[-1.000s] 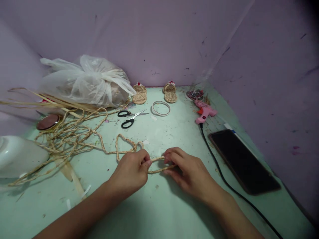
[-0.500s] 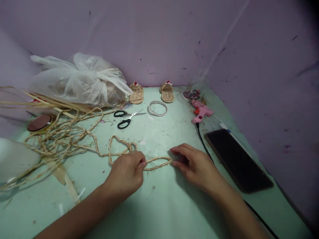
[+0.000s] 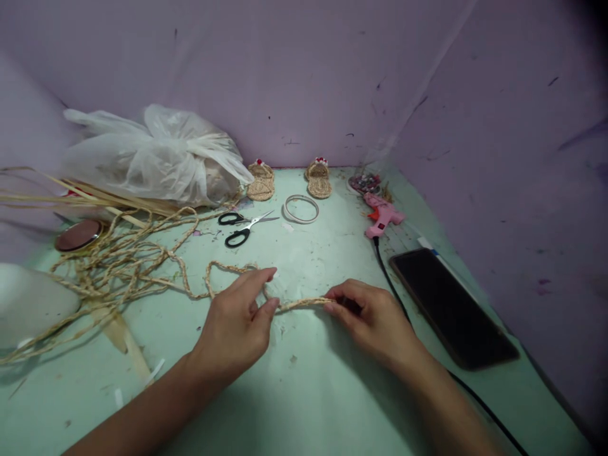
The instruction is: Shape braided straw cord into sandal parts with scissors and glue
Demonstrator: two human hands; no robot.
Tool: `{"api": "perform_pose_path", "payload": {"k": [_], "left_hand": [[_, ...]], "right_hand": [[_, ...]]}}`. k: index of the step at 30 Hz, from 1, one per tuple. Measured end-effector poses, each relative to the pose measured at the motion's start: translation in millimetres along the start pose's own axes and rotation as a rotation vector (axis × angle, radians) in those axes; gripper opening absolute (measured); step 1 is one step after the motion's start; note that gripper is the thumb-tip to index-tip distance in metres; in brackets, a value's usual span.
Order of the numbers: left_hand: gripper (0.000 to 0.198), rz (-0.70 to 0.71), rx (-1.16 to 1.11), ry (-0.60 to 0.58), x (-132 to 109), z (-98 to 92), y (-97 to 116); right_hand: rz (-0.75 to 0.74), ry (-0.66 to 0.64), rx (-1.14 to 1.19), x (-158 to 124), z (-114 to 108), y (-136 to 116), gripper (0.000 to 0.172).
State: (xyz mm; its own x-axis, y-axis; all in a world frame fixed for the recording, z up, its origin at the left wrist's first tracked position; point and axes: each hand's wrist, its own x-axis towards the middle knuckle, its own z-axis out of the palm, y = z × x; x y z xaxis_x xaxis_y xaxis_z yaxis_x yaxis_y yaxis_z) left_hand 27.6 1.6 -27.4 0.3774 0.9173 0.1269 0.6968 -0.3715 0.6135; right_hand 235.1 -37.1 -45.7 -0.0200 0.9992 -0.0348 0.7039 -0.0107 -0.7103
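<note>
A braided straw cord (image 3: 304, 304) runs doubled between my hands, its two strands lying close together just over the table. My right hand (image 3: 368, 310) pinches the folded right end between thumb and fingertips. At the other side my left hand (image 3: 242, 316) has its thumb and index finger apart, with the cord passing by the thumb tip; its lower fingers are curled and partly hidden. Beyond the left hand the cord loops back and continues to a loose tangle of braid (image 3: 137, 266) on the left.
Black-handled scissors (image 3: 244, 229), a pale ring of tape (image 3: 301, 209) and two small woven slippers (image 3: 261, 182) lie beyond my hands. A pink glue gun (image 3: 382, 215) with a black cord and a phone (image 3: 453, 307) are at right. A plastic bag (image 3: 156, 158) sits back left.
My right hand has closed on the looped end of the cord. The left thumb and index finger have spread from their pinch, and the open loop has narrowed into two close strands.
</note>
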Motion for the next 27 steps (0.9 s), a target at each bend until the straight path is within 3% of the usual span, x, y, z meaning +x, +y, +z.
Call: {"api": "perform_pose_path", "payload": {"k": [4,8,11,14,16,18,21,27], "left_hand": [[0.012,0.331,0.026,0.174,-5.9,4.6,0.6],[0.014,0.522,0.088,0.195,-5.4,15.1,3.0],[0.018,0.425,-0.074,-0.007,-1.1,15.7,4.8],[0.019,0.086,-0.338,-0.257,2.8,9.9,6.5],[0.020,-0.098,-0.480,-0.343,4.3,6.2,6.6],[0.021,-0.167,-0.536,-0.363,4.8,4.8,5.5],[0.021,-0.163,-0.459,-0.328,3.6,7.5,2.8],[0.013,-0.056,-0.285,-0.283,-0.6,16.0,6.1]], "right_hand": [[0.108,-0.003,0.185,-3.0,5.1,-1.4,0.016],[0.141,-0.081,0.405,-4.8,7.1,-8.9,0.016],[0.159,-0.155,0.570,-4.4,5.2,-16.3,0.013],[0.204,-0.213,0.751,-2.9,3.1,-19.7,0.014],[0.222,-0.218,0.855,-1.4,2.6,-18.1,0.017],[0.241,-0.195,0.879,0.3,2.7,-14.5,0.018],[0.226,-0.162,0.759,1.3,3.7,-11.1,0.016],[-0.031,-0.150,0.543,-5.0,15.4,-19.1,0.017]]}}
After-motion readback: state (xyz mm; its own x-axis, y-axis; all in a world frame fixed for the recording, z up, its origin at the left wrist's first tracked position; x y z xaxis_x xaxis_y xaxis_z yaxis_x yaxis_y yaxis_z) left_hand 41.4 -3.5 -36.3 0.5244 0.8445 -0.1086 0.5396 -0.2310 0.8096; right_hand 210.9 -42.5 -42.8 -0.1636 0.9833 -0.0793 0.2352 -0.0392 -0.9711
